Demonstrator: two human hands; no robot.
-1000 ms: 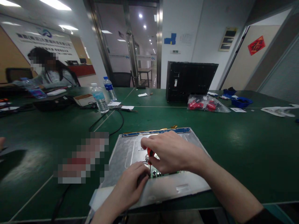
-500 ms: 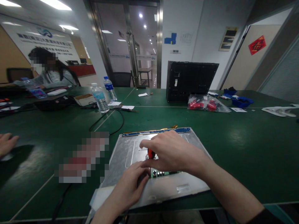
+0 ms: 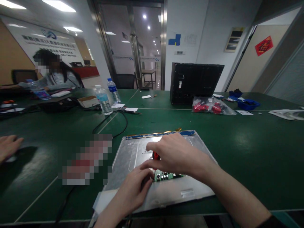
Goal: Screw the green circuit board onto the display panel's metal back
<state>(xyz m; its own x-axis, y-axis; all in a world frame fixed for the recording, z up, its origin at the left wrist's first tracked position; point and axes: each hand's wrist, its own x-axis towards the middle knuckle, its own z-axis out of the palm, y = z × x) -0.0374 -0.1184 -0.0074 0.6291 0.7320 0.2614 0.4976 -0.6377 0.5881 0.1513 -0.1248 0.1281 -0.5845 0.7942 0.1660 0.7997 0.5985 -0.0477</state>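
Note:
A flat silvery metal panel [image 3: 129, 150], like the back of a display, lies on the table in front of me. Along its far edge runs a narrow blue circuit strip [image 3: 160, 135]. My right hand [image 3: 179, 153] is closed round the red and black handle of a screwdriver [image 3: 155, 155], held upright with its thin shaft pointing down. Under that hand, a green circuit board [image 3: 167, 176] shows on the panel. My left hand [image 3: 135, 186] rests on the panel with curled fingers, the tips meeting beside the screwdriver's lower end. What those fingertips pinch is hidden.
A blurred-out reddish object [image 3: 86, 161] with a cable lies left of the panel. Another person's hand [image 3: 9, 147] rests at the far left. Water bottles [image 3: 104, 100], a black monitor [image 3: 196, 83] and a bag of red parts [image 3: 211, 106] stand farther back. Someone sits at the back left.
The whole view has shifted slightly to the right. The screwdriver handle has turned a little in my right hand; both hands stay in place on the panel.

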